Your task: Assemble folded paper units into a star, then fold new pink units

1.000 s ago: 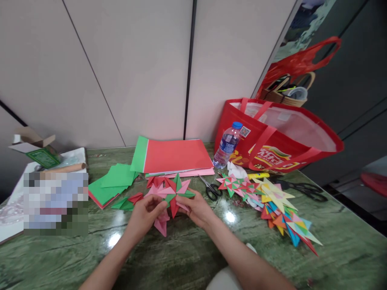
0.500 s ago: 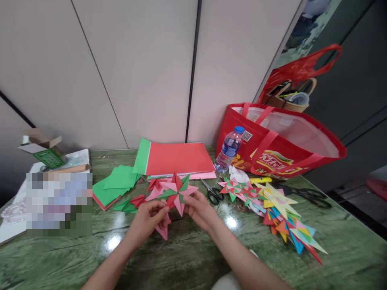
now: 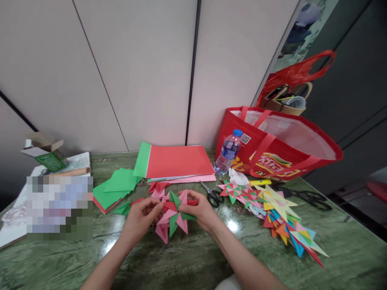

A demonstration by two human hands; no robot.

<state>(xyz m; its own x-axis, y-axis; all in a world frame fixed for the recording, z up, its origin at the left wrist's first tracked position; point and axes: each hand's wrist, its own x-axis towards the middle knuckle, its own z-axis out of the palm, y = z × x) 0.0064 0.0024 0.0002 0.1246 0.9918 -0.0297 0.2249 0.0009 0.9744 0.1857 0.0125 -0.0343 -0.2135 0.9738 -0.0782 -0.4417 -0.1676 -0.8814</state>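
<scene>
A folded paper star (image 3: 174,214) with red, green and pink points is held up over the table between my two hands. My left hand (image 3: 143,215) pinches a red point on its left side. On the right, my right hand (image 3: 199,209) grips the star with the thumb on its front face and the fingers behind. Pink folded paper pieces (image 3: 162,232) lie below and behind the star, partly hidden by it. A green folded piece (image 3: 123,208) rests just left of my left hand, with a red one beside it.
Green paper squares (image 3: 121,180) lie at the left, and a stack of red sheets (image 3: 181,161) at the back. Scissors (image 3: 214,197), finished paper stars (image 3: 276,201), a water bottle (image 3: 229,153) and a red bag (image 3: 272,141) stand or lie to the right.
The star has turned in my hands and moved slightly lower, so its coloured points now face other ways. My right hand has shifted its hold on it.
</scene>
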